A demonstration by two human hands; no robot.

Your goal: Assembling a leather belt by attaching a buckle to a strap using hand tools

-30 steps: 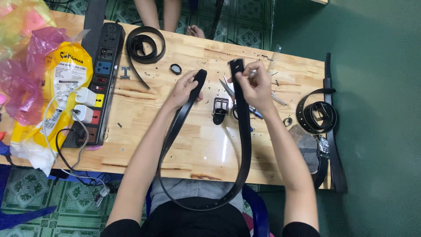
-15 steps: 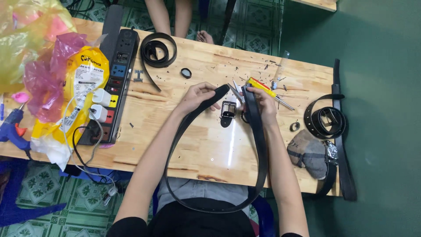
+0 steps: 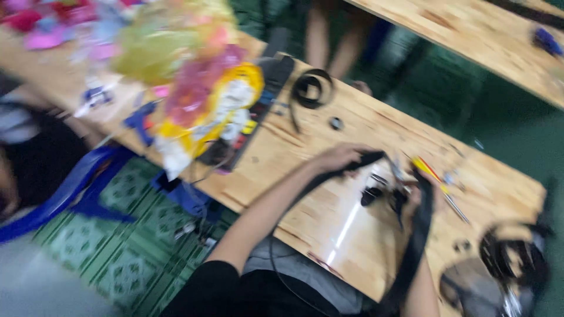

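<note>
Black leather belt (image 3: pixel 418 235), limp strap over pale grainy wooden table (image 3: pixel 294 158).

Blurred yellow-white bag (image 3: pixel 226 108), apparently on table (image 3: pixel 364 126).

a wooden table (image 3: pixel 305 176) bears a coiled belt (image 3: pixel 311 89); left of it a power strip (image 3: pixel 258 108), right of it a small ring (image 3: pixel 336 123).

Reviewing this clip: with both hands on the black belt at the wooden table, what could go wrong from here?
1. The long black leather belt loops off the wooden table edge toward the lap; it might snag or drag.
2. The left hand and right hand work close to the small black metal parts and the yellow-handled tool; these could be knocked off.
</note>
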